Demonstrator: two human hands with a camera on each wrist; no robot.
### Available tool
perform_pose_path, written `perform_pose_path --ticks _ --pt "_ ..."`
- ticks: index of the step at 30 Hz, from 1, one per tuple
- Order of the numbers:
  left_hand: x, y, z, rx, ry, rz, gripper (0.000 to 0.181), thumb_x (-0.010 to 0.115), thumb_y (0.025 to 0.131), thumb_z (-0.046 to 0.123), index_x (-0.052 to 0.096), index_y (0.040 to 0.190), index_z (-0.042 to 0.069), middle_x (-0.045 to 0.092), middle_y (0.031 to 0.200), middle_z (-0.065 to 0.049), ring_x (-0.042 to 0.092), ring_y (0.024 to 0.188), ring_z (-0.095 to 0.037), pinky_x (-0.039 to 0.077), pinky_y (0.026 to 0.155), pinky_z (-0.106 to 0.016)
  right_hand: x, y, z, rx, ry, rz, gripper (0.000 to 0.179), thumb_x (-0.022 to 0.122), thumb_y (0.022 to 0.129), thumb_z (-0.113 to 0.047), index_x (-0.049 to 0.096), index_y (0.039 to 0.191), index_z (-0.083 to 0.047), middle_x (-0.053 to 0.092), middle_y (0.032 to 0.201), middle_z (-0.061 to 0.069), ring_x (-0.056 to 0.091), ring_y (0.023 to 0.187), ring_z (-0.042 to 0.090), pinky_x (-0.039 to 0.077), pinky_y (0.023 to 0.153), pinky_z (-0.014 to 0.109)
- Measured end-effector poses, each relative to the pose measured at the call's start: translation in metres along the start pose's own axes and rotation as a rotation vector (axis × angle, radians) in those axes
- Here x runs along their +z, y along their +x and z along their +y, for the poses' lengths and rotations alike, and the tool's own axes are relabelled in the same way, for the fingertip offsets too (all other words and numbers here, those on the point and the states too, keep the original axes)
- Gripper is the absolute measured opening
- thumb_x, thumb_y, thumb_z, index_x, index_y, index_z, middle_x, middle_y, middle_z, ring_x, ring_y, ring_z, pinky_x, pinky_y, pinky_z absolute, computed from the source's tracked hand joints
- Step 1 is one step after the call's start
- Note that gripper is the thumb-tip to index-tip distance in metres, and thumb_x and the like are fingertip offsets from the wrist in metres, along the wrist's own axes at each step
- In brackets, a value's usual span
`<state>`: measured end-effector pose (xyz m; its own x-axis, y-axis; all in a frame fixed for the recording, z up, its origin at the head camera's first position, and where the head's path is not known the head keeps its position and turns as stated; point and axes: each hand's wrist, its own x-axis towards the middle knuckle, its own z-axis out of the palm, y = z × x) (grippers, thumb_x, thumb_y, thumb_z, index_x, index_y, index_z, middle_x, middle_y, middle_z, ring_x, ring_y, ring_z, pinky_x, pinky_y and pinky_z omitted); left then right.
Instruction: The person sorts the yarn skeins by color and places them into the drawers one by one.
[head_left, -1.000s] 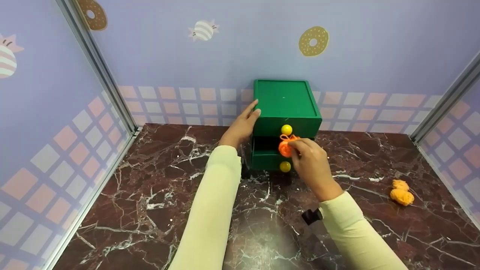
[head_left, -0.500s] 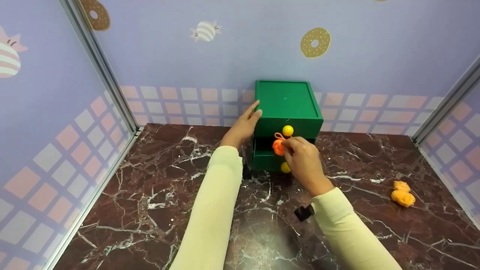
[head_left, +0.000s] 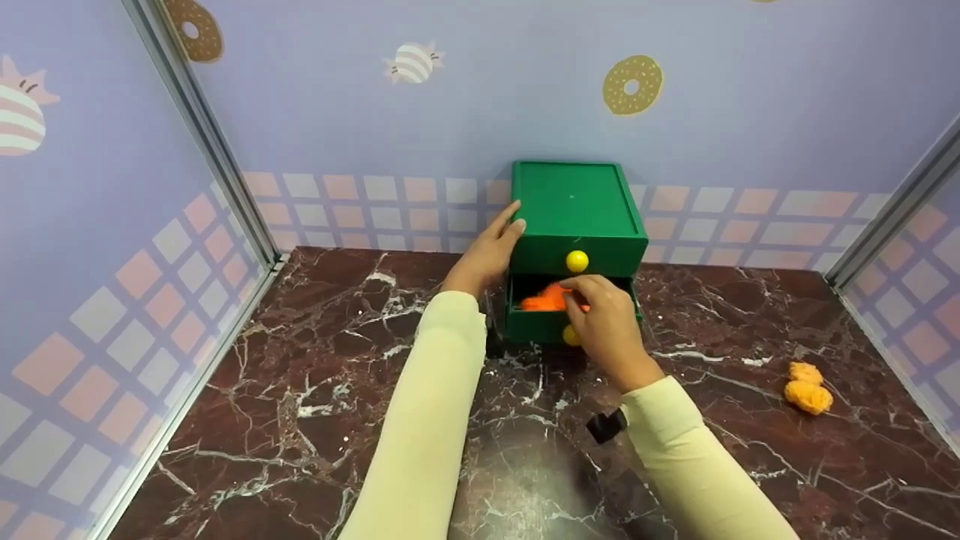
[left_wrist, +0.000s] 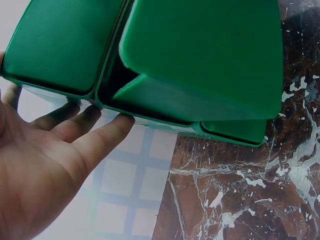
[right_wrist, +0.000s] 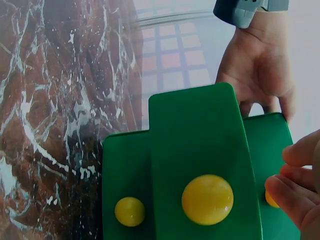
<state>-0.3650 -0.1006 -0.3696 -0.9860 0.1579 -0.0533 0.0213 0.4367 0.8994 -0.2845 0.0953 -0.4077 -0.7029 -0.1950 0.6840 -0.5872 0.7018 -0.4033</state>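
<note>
A green drawer cabinet [head_left: 574, 199] with round yellow knobs stands against the back wall. Its middle drawer [head_left: 536, 326] is pulled out, and a bright orange yarn bundle [head_left: 544, 300] lies inside. My right hand [head_left: 611, 326] hovers over that drawer, thumb and fingertips apart just beside the yarn; in the right wrist view these fingers [right_wrist: 295, 200] show nothing between them. With fairly straight fingers, my left hand [head_left: 487, 255] rests against the cabinet's left side near the top, as the left wrist view confirms [left_wrist: 55, 150]. The drawer's inside is partly hidden by my right hand.
On the dark red marble tabletop [head_left: 300, 450], a yellow-orange yarn bundle [head_left: 808, 390] lies at the right. Patterned lilac walls [head_left: 495, 90] enclose the back and both sides. The drawer front [right_wrist: 200, 135] juts out past the other drawers.
The orange yarn bundle went from my right fingertips down into the open middle drawer, and those fingers have loosened. Earlier my right hand shifted slightly left. My left hand stayed on the cabinet.
</note>
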Motion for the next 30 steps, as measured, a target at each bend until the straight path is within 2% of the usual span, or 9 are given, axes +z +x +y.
perform_pose_path --ticks 7,17,26,30 --pt "0.0 0.001 0.001 0.007 0.002 -0.004 0.052 0.033 0.101 0.058 0.017 0.15 0.053 0.022 0.162 0.002 0.025 0.147 -0.033 0.02 0.118 -0.056 -0.011 -0.007 0.01 -0.031 0.007 0.111 0.01 0.07 0.085 -0.002 0.075 0.094 -0.004 0.072 0.091 0.01 0.069 0.084 0.025 0.057 0.076 0.039" --pt "0.001 0.001 -0.001 -0.006 -0.015 -0.019 0.053 0.032 0.1 0.059 0.015 0.15 0.053 0.021 0.163 0.001 0.027 0.146 -0.033 0.024 0.117 -0.056 -0.014 -0.03 0.02 -0.03 0.021 0.146 0.015 0.072 0.081 0.002 0.075 0.094 -0.005 0.071 0.091 0.01 0.067 0.081 0.023 0.056 0.074 0.039" --pt "0.003 -0.001 0.0 -0.018 -0.054 -0.025 0.053 0.033 0.101 0.057 0.016 0.151 0.052 0.019 0.163 0.0 0.026 0.147 -0.033 0.027 0.116 -0.055 -0.01 -0.045 0.022 -0.038 0.029 0.129 0.015 0.077 0.078 -0.003 0.074 0.091 -0.008 0.068 0.088 0.007 0.064 0.078 0.02 0.054 0.072 0.036" --pt "0.002 -0.001 0.001 -0.019 -0.032 -0.017 0.052 0.032 0.101 0.058 0.016 0.15 0.053 0.021 0.162 -0.001 0.028 0.146 -0.034 0.028 0.115 -0.055 -0.006 -0.051 0.024 -0.038 0.021 0.126 0.015 0.078 0.077 -0.005 0.073 0.091 -0.008 0.067 0.089 0.006 0.064 0.08 0.019 0.053 0.071 0.036"
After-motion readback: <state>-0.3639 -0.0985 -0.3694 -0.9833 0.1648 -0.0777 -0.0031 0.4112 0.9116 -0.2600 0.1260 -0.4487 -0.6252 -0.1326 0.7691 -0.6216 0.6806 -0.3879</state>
